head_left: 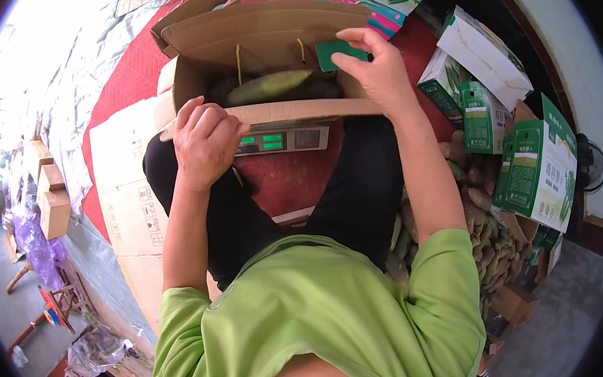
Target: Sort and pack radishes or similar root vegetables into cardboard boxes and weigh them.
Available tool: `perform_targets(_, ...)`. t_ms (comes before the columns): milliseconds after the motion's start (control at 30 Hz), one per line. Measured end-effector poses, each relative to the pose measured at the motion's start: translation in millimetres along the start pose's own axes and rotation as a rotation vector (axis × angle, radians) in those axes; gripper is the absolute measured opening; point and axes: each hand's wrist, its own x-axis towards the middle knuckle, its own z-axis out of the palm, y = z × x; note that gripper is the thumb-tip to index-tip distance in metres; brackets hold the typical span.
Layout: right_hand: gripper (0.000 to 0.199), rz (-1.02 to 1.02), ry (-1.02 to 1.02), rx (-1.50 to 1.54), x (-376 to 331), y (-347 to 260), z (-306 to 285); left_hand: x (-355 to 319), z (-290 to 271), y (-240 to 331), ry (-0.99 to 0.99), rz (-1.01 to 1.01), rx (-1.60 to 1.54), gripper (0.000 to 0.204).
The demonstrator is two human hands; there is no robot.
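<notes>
An open cardboard box (271, 34) stands in front of me, with yellow cord handles on its far side. Inside lie long green radishes (270, 87); one pale green one is on top, the others are in shadow. My left hand (206, 138) is closed over the near left edge of the box. Over the right end of the box, my right hand (378, 70) pinches a small dark green card (330, 55) between thumb and fingers. A digital scale (287, 140) with a lit green display sits under the near side of the box.
To the right are several green and white cartons (540, 165) beside a large heap of radishes (488, 246). Flattened cardboard (128, 189) lies on my left over a red mat (130, 72). Small brown boxes (53, 211) and purple plastic (36, 245) are further left.
</notes>
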Motion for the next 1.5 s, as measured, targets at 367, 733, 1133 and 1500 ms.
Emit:
perform_targets(367, 0.025, 0.254, 0.189, 0.272, -2, 16, -62, -4, -1, -6, 0.044, -0.147, 0.112, 0.029)
perform_targets(733, 0.022, 0.319, 0.288, 0.301, 1, 70, -49, -3, 3, -6, 0.050, -0.216, 0.168, 0.035)
perform_targets(1133, 0.021, 0.353, 0.299, 0.360, -2, 70, -49, 1, 5, -4, 0.068, -0.199, 0.169, 0.035)
perform_targets(1500, 0.041, 0.031, 0.325, -0.143, 26, 62, -31, 9, 1, -1, -0.117, -0.211, 0.135, 0.033)
